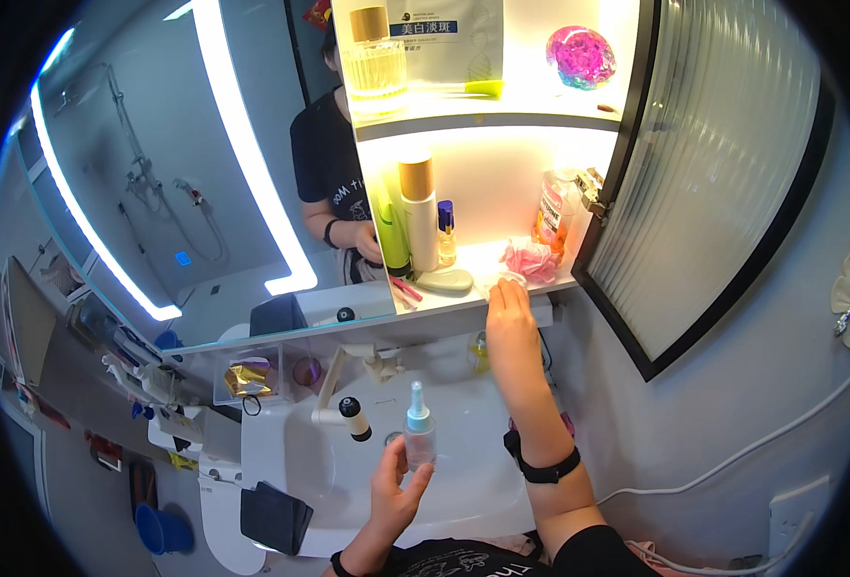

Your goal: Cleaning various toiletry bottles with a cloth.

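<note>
Over the sink, my left hand (pixel 393 490) grips a small clear bottle (pixel 421 444) with a pale blue pointed cap, held upright. Above and to the right, my right hand (pixel 510 306) reaches the front edge of the lit lower cabinet shelf (pixel 407 306). Its fingers are pressed together over something whitish that I cannot make out. A pink mesh bath puff (pixel 531 260) lies just behind those fingertips. To their left is a pale oval case (pixel 444 280). A tall bottle with a wooden-coloured cap (pixel 420 216) and a small blue-capped bottle (pixel 446 234) stand behind it.
A black-framed ribbed glass door (pixel 709 183) hangs open at the right. A mouthwash bottle (pixel 551 213) stands at the shelf's back right. Below are a white sink (pixel 482 495), a faucet (pixel 333 383) and a black-and-cream cylinder (pixel 355 419). A lit mirror (pixel 170 144) fills the left.
</note>
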Available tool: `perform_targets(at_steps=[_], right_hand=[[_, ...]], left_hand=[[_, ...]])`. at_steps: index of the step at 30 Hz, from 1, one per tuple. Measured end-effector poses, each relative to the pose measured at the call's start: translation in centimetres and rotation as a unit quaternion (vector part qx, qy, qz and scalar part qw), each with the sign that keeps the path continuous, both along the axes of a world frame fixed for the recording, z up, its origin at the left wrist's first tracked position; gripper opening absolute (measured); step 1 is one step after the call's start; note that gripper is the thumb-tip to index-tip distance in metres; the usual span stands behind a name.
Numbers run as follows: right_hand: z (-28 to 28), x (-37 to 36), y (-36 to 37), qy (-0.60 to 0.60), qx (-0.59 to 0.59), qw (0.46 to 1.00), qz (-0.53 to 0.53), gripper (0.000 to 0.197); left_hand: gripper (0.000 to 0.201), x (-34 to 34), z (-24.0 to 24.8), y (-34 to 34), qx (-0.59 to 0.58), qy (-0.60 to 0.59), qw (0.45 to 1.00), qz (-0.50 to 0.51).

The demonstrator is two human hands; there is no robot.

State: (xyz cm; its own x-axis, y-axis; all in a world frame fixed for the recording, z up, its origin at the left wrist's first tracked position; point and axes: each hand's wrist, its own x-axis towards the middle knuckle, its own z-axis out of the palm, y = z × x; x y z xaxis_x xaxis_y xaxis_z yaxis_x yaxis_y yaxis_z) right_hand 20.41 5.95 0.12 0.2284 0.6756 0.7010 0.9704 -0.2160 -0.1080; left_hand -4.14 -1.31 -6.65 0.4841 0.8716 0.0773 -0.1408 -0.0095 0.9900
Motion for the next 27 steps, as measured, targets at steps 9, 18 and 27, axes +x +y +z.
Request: perform_targets(at_steps=[9, 18, 27], right_hand=[[0.5, -2.1, 0.7, 0.014, 0.011, 0.999, -0.042, 0.023], [-0.1, -0.9, 2.7, -0.036, -0.004, 0.998, -0.049, 0.021], [0.0, -6.2, 1.0, -0.068, -0.040, 0.996, -0.032, 0.035]], left_hand=[[0.048, 0.3, 0.3, 0.1, -0.001, 0.015, 1.000, -0.003], [0.047, 0.4, 0.5, 0.0, -0.001, 0.009, 1.000, -0.006], [0.046, -0.1, 1.1, 1.4, 0.021, 0.001, 0.999, 0.032]])
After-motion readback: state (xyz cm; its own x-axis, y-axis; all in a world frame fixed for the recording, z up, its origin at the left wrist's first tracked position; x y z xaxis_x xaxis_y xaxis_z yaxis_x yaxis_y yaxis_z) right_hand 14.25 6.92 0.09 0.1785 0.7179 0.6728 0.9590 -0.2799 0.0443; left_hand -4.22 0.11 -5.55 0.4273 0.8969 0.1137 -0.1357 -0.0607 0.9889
